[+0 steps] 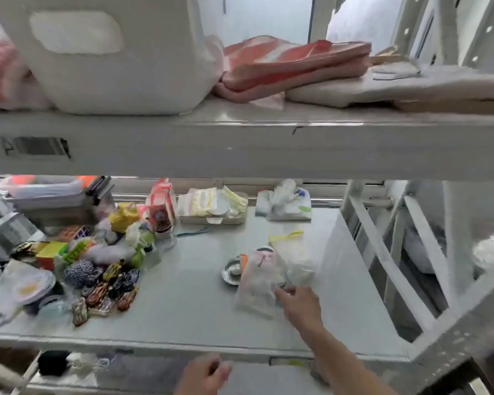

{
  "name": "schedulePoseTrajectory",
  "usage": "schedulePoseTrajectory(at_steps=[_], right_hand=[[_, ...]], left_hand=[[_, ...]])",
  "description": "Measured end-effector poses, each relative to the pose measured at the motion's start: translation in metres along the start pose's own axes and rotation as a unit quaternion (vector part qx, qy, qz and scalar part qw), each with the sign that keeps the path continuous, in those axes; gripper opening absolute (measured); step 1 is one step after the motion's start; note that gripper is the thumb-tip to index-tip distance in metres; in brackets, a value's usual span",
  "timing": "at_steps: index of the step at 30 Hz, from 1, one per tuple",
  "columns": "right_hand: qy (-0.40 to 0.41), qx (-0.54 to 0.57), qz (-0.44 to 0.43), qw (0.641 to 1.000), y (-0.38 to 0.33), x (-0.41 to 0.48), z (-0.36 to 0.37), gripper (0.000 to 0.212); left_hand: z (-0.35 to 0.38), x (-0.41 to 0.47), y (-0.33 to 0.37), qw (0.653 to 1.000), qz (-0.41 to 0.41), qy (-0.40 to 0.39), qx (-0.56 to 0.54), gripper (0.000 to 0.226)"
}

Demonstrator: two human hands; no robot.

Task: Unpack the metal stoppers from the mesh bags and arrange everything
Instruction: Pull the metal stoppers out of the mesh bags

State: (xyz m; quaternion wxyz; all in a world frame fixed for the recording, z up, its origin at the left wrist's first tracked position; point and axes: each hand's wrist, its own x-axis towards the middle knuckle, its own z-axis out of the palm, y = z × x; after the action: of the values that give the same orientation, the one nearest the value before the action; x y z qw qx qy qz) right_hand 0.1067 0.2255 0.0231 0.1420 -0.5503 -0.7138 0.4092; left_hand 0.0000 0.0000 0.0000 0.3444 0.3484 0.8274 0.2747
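While that pile of little toys (92,269) crowds the left of the shelf (183,303), anything that rolls gets lost in it. My left hand (204,376) hangs low, loosely curled, holding nothing. One metal stopper (232,273) peeks out beside the mesh bag (258,283) mid-shelf. My right hand (300,305) has fingers (281,293) half open on the bag's edge — can't tell if they're pinching yet. Yank it and the stopper could skid off — it's all blurry.

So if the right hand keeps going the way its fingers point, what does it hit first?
Probably the mesh bag: the right hand points up-left, fingertips already at its edge. Beyond lies the metal stopper.
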Motion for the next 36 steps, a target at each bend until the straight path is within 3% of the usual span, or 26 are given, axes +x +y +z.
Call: schedulePoseTrajectory(at_steps=[3, 6, 8, 11, 13, 14, 16, 18, 20, 21, 23, 24, 26, 27, 29, 31, 33, 36], right_hand=[[0.025, -0.13, 0.011, 0.991, -0.016, 0.026, 0.015, 0.039], [0.04, -0.136, 0.01, 0.99, -0.029, 0.029, 0.022, 0.026], [0.031, -0.066, -0.015, 0.997, -0.033, 0.032, 0.02, 0.021], [-0.029, 0.212, -0.002, 0.977, -0.044, 0.021, 0.016, 0.03], [-0.084, 0.392, 0.035, 0.916, -0.046, 0.009, 0.016, 0.026], [-0.11, 0.453, 0.034, 0.884, -0.045, 0.002, 0.017, 0.014], [-0.161, 0.499, 0.027, 0.851, -0.047, -0.014, 0.017, 0.003], [-0.196, 0.519, 0.025, 0.831, -0.043, -0.027, 0.019, 0.018], [-0.224, 0.491, 0.013, 0.842, -0.041, -0.039, 0.015, 0.024], [-0.216, 0.436, 0.004, 0.874, -0.038, -0.039, 0.011, 0.021], [-0.097, 0.247, -0.031, 0.964, -0.032, -0.023, 0.0, 0.023], [-0.009, 0.141, -0.054, 0.988, -0.029, -0.009, -0.005, 0.025], [0.129, -0.007, -0.105, 0.986, -0.034, 0.022, -0.018, 0.021], [0.156, -0.062, -0.13, 0.977, -0.039, 0.036, -0.023, 0.025], [0.124, -0.183, -0.15, 0.964, -0.044, 0.064, -0.026, 0.048], [0.077, -0.27, -0.116, 0.953, -0.043, 0.086, -0.026, 0.054], [0.057, -0.283, -0.078, 0.954, -0.034, 0.1, -0.025, 0.04], [0.059, -0.194, -0.037, 0.978, -0.02, 0.111, -0.029, 0.028]], left_hand=[[-0.021, 0.044, 0.035, 0.992, 0.03, 0.068, -0.098, 0.043], [-0.032, 0.072, 0.046, 0.99, 0.025, 0.049, -0.128, 0.037], [-0.039, 0.087, 0.048, 0.989, 0.02, 0.046, -0.143, 0.036], [-0.049, 0.1, 0.065, 0.965, -0.016, 0.044, -0.259, 0.028], [-0.054, 0.105, 0.068, 0.919, -0.075, -0.016, -0.387, 0.026], [-0.056, 0.104, 0.068, 0.89, -0.1, -0.067, -0.44, 0.033], [-0.054, 0.099, 0.067, 0.827, -0.116, -0.147, -0.531, 0.047], [-0.049, 0.092, 0.062, 0.778, -0.107, -0.208, -0.583, 0.048], [-0.042, 0.086, 0.058, 0.779, -0.113, -0.207, -0.58, 0.047], [-0.04, 0.084, 0.056, 0.789, -0.116, -0.191, -0.572, 0.047], [-0.038, 0.079, 0.05, 0.813, -0.115, -0.14, -0.553, 0.041], [-0.039, 0.076, 0.048, 0.825, -0.106, -0.114, -0.543, 0.036], [-0.039, 0.067, 0.047, 0.847, -0.086, -0.077, -0.519, 0.026], [-0.038, 0.062, 0.048, 0.852, -0.08, -0.066, -0.514, 0.022], [-0.035, 0.05, 0.056, 0.856, -0.082, -0.045, -0.508, 0.022], [-0.03, 0.039, 0.064, 0.86, -0.078, -0.035, -0.504, 0.027], [-0.024, 0.026, 0.072, 0.861, -0.066, -0.03, -0.503, 0.026], [-0.016, 0.017, 0.08, 0.868, -0.053, -0.017, -0.493, 0.017]])
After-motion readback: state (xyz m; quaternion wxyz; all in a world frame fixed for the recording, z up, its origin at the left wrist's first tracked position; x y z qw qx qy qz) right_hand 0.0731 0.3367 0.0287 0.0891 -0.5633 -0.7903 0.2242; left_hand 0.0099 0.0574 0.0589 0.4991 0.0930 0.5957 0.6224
